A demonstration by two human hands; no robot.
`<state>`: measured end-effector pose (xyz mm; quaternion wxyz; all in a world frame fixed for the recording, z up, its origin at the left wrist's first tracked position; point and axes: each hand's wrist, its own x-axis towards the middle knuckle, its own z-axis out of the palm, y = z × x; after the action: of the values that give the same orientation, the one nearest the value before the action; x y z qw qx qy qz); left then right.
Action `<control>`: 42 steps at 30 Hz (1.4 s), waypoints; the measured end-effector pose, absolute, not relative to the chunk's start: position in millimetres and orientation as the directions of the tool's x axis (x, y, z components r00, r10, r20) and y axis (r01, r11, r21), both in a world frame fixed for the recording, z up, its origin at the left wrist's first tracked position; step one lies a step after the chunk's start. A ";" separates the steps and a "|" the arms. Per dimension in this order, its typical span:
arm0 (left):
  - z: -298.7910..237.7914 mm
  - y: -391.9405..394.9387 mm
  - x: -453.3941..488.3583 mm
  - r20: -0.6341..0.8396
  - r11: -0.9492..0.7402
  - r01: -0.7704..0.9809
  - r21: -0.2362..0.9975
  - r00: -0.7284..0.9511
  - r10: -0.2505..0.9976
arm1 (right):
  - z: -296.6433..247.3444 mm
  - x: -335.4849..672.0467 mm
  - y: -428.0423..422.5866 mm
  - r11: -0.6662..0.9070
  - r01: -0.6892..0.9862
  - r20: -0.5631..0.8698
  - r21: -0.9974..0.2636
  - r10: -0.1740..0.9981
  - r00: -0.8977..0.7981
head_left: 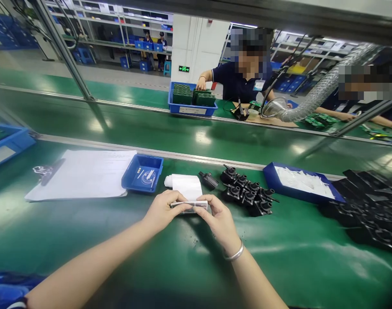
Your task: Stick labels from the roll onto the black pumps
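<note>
A white roll of labels [186,185] lies on the green bench in front of me, its strip running toward me. My left hand [163,210] pinches the left part of the strip's near end between thumb and fingers. On the other side my right hand [220,218], with a silver bangle at the wrist, grips the right part the same way. Between the thumbs shows a folded edge of the label strip [201,205] with grey printed patches. Just beyond the right fingers lies a small black ribbed plastic part [209,180].
Several black plastic housings [247,191] sit to the right, beside a blue box [279,184] of white pieces and a black pile [372,210]. Leftward are a blue tray [127,176] and a clipboard with papers [89,171]. Across the belt, a co-worker [226,79] handles circuit boards.
</note>
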<state>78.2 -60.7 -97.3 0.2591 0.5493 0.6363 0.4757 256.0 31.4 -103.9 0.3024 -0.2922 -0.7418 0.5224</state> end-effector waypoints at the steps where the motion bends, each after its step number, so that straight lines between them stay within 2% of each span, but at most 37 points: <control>1: -97.7 -58.8 77.9 0.175 -0.040 0.438 0.898 -0.273 0.946 | -103.4 256.0 32.9 0.297 0.124 0.144 -0.947 0.736 -0.661; 4: -98.3 -55.2 77.0 0.173 -0.054 0.432 0.900 -0.242 0.955 | -104.3 255.6 36.7 0.336 0.119 0.167 -0.935 0.708 -0.686; 7: -99.3 -54.8 78.1 0.172 -0.061 0.382 0.922 -0.265 0.949 | -109.0 254.7 38.4 0.272 0.094 0.147 -0.958 0.743 -0.653; 11: -105.0 -56.4 80.8 0.077 0.036 0.300 0.953 -0.355 0.932 | -114.7 255.1 37.2 0.204 0.062 0.115 -0.977 0.745 -0.657; 18: -113.8 -56.7 82.3 0.046 0.068 0.319 0.945 -0.339 0.940 | -118.3 258.8 35.6 0.253 0.082 0.147 -0.964 0.762 -0.631; 25: -115.3 -57.5 86.1 0.031 0.057 0.246 0.967 -0.341 0.940 | -119.2 257.9 32.2 0.259 0.064 0.168 -0.964 0.777 -0.607; 34: -117.3 -55.9 85.8 -0.065 0.120 0.117 0.986 -0.390 0.918 | -122.2 255.4 29.2 0.184 0.065 0.113 -0.981 0.809 -0.576; 42: -123.0 -57.2 85.0 -0.064 0.141 0.151 0.978 -0.426 0.902 | -130.7 254.6 28.8 0.067 -0.006 0.059 -0.998 0.828 -0.558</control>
<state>85.0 -57.2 -123.0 0.3602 0.3966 0.6639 0.5218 254.6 28.8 -130.7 0.3451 -0.3191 -0.6439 0.6037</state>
